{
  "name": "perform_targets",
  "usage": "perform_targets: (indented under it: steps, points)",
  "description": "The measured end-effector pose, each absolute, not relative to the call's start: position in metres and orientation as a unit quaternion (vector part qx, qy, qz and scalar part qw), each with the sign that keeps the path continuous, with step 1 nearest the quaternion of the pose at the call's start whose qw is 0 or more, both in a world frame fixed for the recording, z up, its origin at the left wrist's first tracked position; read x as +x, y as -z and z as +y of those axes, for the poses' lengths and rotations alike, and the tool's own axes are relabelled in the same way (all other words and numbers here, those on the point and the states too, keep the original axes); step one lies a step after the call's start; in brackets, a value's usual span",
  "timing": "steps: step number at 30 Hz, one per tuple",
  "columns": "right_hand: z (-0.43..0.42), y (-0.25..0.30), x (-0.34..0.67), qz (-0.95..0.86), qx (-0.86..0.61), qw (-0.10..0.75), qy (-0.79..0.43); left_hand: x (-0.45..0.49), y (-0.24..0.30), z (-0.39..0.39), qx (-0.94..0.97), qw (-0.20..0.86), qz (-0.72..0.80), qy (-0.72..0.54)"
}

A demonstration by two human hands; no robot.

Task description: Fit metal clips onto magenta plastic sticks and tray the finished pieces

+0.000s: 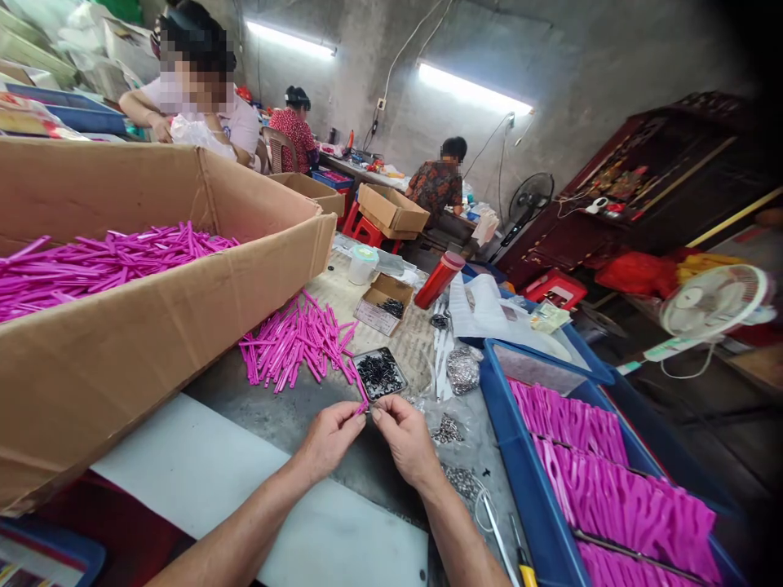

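We hold 1 pink strip in front of us, its near end between the fingertips of both hands. The left hand is closed in a pinch, thumb against bent fingers, and has hold of that end. The right hand has its thumb and fingers drawn in close, just beside the same end; we cannot tell whether a small part sits between them.

For steady work, we judge it best to grip the strip close to its end, keep the left pinch firm and let the right fingertips do the fine movement. Both wrists should stay low and level. Squeezing too hard could bend the strip.

The strip runs from the left fingertips away from us, along the left side of the tray of black parts. We should keep our knuckles clear of its rim. Beyond, to the left, lies the pile of strips, beside the carton. To the right are metal parts and, farther out, the blue crate, with pink pieces in rows.
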State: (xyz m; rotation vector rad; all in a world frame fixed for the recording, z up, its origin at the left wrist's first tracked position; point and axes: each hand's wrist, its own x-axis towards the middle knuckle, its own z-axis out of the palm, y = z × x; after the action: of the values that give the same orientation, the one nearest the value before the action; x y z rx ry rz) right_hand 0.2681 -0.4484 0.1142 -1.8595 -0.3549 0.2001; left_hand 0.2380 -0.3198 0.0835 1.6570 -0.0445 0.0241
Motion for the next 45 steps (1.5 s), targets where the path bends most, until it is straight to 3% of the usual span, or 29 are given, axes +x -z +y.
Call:
perform_targets:
  steps: [12, 34, 45]
  points:
    - [-0.4472, -0.1110, 0.2692, -0.120, -0.808, 0.566, -0.111, 0.2359, -0.0875, -0.3202, 0.841, 0.531, -0.063, -0.080]
    - [-0.4470, -0.1104, 0.2665, -0.144, -0.871, 0.469, -0.018, 0.2349, -0.0863, -0.3224, 0.841, 0.527, -0.075, -0.093]
    - [-0.4530, -0.1073, 0.2682, -0.148, -0.837, 0.527, -0.021, 0.2346, -0.0851, -0.3220, 0.841, 0.535, -0.060, -0.052]
